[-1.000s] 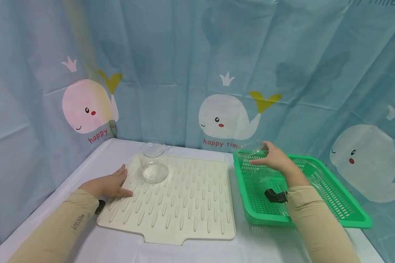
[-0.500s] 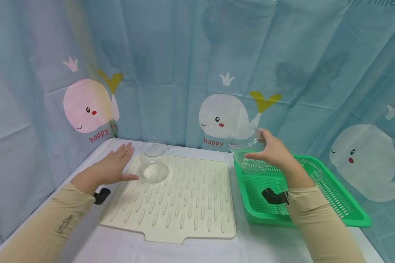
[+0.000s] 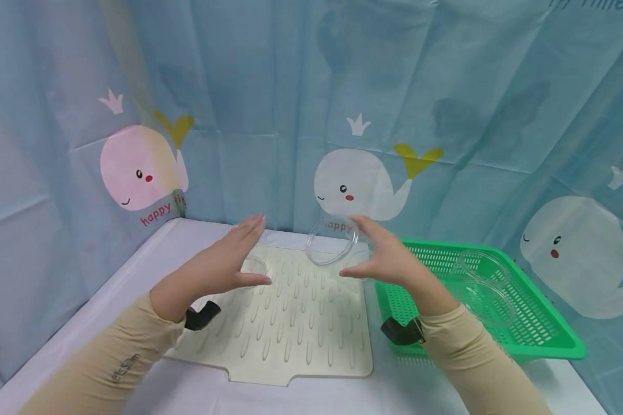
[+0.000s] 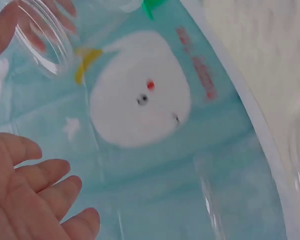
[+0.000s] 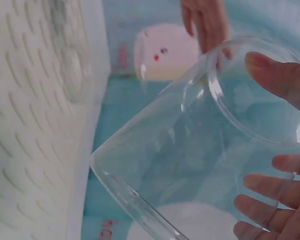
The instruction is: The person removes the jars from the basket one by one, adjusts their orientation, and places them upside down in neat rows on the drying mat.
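My right hand (image 3: pixel 394 262) grips a clear plastic cup (image 5: pixel 165 140), thumb on one side and fingers on the other. The cup is tilted in the air above the right part of a cream ridged mat (image 3: pixel 291 334). My left hand (image 3: pixel 213 262) is raised over the left of the mat, fingers extended and thumb apart, holding nothing. In the left wrist view its palm and fingers (image 4: pixel 50 192) stand apart from the held cup. A second clear cup (image 3: pixel 254 266) stands upright on the mat, partly hidden behind my left hand.
A green slotted basket (image 3: pixel 571 344) stands at the right, partly behind my right forearm. Clear round containers (image 3: pixel 490 302) lie in it. A blue curtain (image 3: pixel 249 144) with printed whales hangs behind the white-covered table (image 3: pixel 187 392).
My right hand has lifted the cup out of the basket and moved it left over the mat, tilting it. My left hand has risen off the mat's edge and moved right.
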`<state>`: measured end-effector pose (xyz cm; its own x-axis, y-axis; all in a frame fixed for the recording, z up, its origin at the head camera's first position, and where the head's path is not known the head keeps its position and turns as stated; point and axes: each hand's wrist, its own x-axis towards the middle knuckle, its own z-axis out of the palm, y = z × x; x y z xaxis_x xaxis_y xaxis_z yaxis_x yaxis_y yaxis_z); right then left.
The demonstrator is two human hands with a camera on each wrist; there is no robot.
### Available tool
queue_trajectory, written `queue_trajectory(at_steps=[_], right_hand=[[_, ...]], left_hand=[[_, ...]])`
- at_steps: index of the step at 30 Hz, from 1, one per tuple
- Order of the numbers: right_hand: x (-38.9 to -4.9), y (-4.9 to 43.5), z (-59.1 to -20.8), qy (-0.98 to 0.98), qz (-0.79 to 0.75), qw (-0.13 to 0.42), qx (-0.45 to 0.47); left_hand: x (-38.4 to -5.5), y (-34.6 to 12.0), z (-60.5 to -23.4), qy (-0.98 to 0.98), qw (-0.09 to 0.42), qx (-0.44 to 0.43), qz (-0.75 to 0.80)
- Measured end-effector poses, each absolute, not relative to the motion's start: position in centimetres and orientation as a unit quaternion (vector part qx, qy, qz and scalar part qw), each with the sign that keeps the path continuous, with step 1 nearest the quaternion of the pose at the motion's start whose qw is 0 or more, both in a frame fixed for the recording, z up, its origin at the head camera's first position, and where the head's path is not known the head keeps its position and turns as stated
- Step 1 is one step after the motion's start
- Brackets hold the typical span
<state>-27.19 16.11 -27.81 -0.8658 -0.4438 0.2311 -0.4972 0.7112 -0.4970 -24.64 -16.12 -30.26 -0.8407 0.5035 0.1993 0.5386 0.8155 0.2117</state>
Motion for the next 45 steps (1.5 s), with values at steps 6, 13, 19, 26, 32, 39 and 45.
queue_trajectory(at_steps=[6,13,19,26,32,39,45], right_hand=[[-26.0,13.6,-28.9,-0.915,0.254,0.049,0.31],[-25.0,12.2,-29.8,-0.905,0.222,0.029,0.361],[-24.9,12.0,-30.3,-0.914,0.186,0.015,0.36],[-25.1,12.4,-30.0,-0.911,0.185,0.022,0.368],[-25.6,13.3,-29.2,-0.916,0.211,0.054,0.336],[-26.9,15.0,-29.2,-0.917,0.299,0.072,0.252],[-27.5,15.6,-29.9,-0.866,0.45,0.032,0.214]], left_hand=[[-23.2,-13.0,-30.5,-0.931,0.081,-0.302,-0.19],[-22.5,-10.6,-32.2,-0.901,0.131,-0.35,-0.221],[-22.4,-9.8,-32.9,-0.9,0.15,-0.347,-0.218],[-22.5,-9.7,-32.7,-0.895,0.165,-0.341,-0.236],[-22.9,-10.0,-32.6,-0.892,0.193,-0.301,-0.277],[-23.5,-10.7,-32.4,-0.881,0.17,-0.242,-0.371],[-24.0,-11.0,-32.3,-0.852,0.159,-0.217,-0.45]])
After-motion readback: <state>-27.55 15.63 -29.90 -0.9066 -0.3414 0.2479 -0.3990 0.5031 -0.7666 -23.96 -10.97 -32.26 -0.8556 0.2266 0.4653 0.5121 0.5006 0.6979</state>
